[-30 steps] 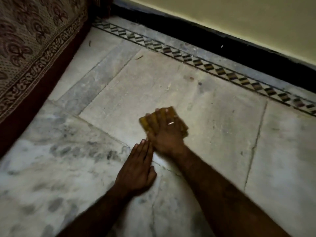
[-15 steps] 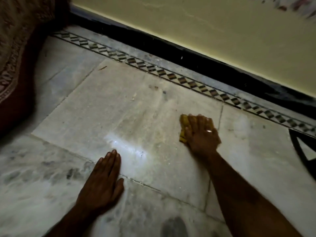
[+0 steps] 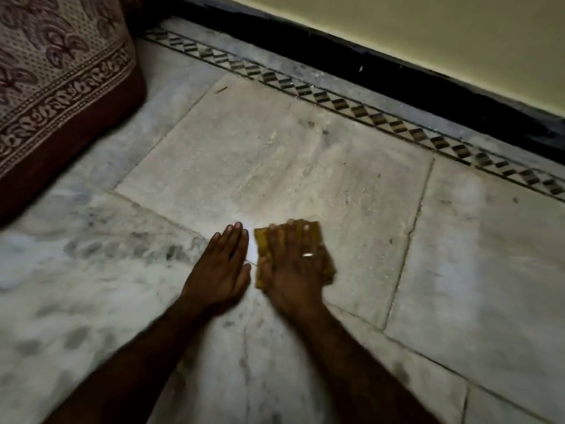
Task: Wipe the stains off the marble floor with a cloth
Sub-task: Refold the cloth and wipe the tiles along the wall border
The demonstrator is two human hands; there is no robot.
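Head view.
- Right hand (image 3: 293, 270): palm down, fingers straight and close together, pressing flat on the cloth; ring (image 3: 307, 254) on one finger.
- Cloth (image 3: 262, 243): yellow, folded, lying on the marble floor (image 3: 305, 166) under the right hand, its edges showing on both sides of the hand.
- Left hand (image 3: 220, 270): flat on the floor, fingers straight and together, holding nothing, just beside the cloth.
- Patterned fabric (image 3: 55, 71): upper left.
- Inlaid border (image 3: 360, 113): along the wall.
- Change: half a second ago the right hand and cloth lay farther right, well apart from the left hand; now they sit beside it.
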